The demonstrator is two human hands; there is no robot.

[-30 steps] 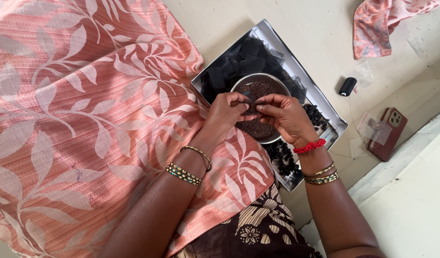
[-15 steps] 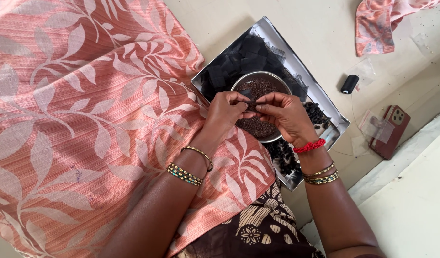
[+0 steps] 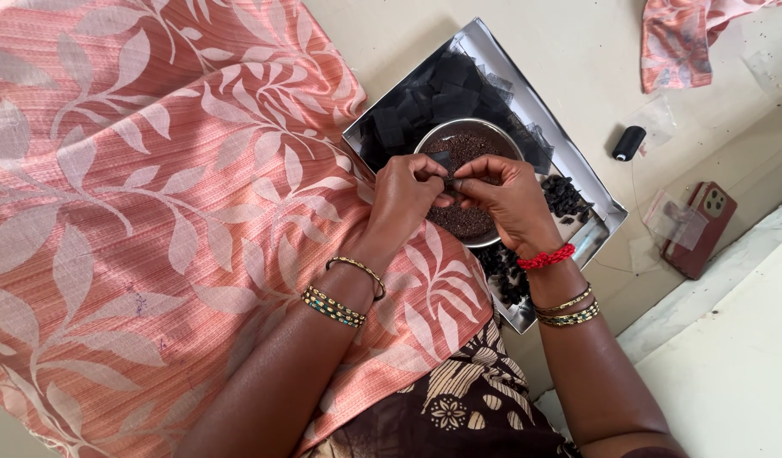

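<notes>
Over the steel bowl (image 3: 467,182), left hand (image 3: 405,197) and right hand (image 3: 511,203) pinch-grip one black mesh square (image 3: 442,159).

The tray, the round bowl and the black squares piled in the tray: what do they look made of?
Tray: likely polished steel, with a mirror-like rim. Round bowl: the same shiny metal by its bright lip, holding dark brown granules. Black squares: thin net-like fabric, semi-transparent at the edges. Both hands pinch one together.

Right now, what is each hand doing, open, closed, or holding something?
Left hand: fingers pinched shut on a small black mesh square above the steel bowl.
Right hand: fingertips pinched on the same square.
</notes>
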